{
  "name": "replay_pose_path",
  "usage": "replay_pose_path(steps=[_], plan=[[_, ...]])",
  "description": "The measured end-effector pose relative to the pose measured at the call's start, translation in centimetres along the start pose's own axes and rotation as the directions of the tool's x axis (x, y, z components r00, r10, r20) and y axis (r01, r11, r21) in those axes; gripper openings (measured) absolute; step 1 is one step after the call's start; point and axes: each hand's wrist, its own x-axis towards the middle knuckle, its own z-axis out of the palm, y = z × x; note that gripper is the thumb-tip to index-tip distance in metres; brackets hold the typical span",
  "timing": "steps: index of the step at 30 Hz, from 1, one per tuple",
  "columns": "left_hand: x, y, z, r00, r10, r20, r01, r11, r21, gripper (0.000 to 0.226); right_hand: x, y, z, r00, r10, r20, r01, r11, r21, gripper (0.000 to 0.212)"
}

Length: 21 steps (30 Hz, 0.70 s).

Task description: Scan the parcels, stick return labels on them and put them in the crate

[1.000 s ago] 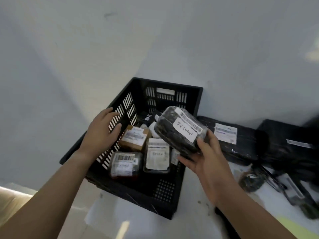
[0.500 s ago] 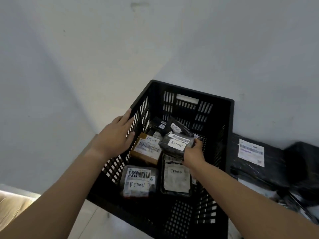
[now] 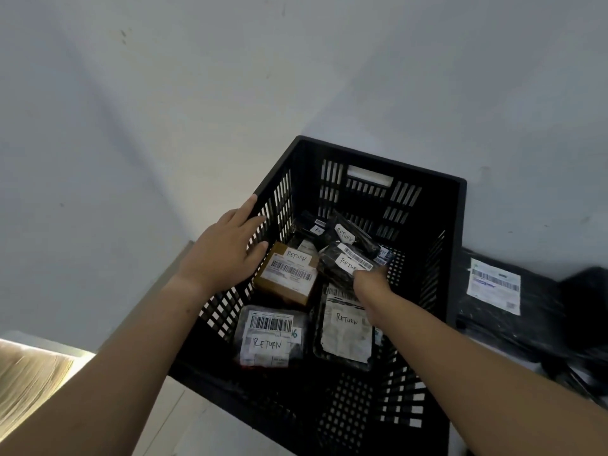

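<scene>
A black slatted crate (image 3: 381, 161) stands against the wall. Inside lie several parcels marked RETURN: a brown box (image 3: 283, 286), a clear-wrapped parcel (image 3: 268, 339), a flat pouch (image 3: 343, 334) and a dark one at the back (image 3: 350, 233). My right hand (image 3: 371, 286) reaches down into the crate and holds a black wrapped parcel (image 3: 340, 260) by its near edge, low on top of the others; its fingers are hidden behind the hand. My left hand (image 3: 223, 251) rests on the crate's left wall with straight fingers, thumb inside.
Right of the crate lies a black mailer bag (image 3: 533, 324) with a white shipping label, and more dark bags (image 3: 587, 297) beyond it. White walls close in behind and to the left. A pale beige surface (image 3: 29, 376) shows at the lower left.
My right hand carried the black parcel from above the crate's right rim down into the crate onto the other parcels. My left hand stayed on the left wall.
</scene>
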Motion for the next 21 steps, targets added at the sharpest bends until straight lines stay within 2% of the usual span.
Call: replay_pose_path(steps=[3, 5, 10, 13, 15, 17, 21], plan=[[-0.1, -0.3, 0.0, 1.0, 0.012, 0.006, -0.012, 0.999, 0.037, 0.07, -2.4, -1.0, -0.8, 0.995, -0.009, 0.096, 0.01, 1.0, -0.011, 0.061], [-0.1, 0.2, 0.0, 1.0, 0.002, -0.02, -0.002, 1.0, -0.005, 0.066, -5.1, -1.7, -2.0, 0.98, -0.034, 0.198, 0.035, 0.999, -0.003, 0.062], [-2.1, 7.8, 0.7, 0.995, -0.026, -0.095, -0.002, 0.957, -0.292, 0.037, -11.7, -0.4, -8.2, 0.899, -0.316, 0.303, 0.289, 0.948, 0.13, 0.062], [-4.1, 15.2, 1.5, 0.997, -0.043, -0.068, 0.003, 0.871, -0.492, 0.035, -14.9, 3.0, -13.5, 0.805, -0.494, 0.328, 0.447, 0.869, 0.212, 0.063], [-5.4, 20.4, 1.8, 0.994, -0.021, -0.111, -0.044, 0.83, -0.557, 0.033, -16.2, 5.9, -17.2, 0.773, -0.553, 0.311, 0.52, 0.833, 0.189, 0.062], [-6.9, 25.3, 1.8, 0.991, 0.014, -0.135, -0.091, 0.809, -0.58, 0.033, -16.6, 8.8, -20.9, 0.789, -0.539, 0.295, 0.523, 0.841, 0.138, 0.061], [-9.5, 34.1, 3.4, 0.993, 0.1, -0.055, -0.113, 0.762, -0.638, 0.032, -15.1, 14.9, -28.6, 0.878, -0.417, 0.236, 0.406, 0.909, 0.096, 0.06]])
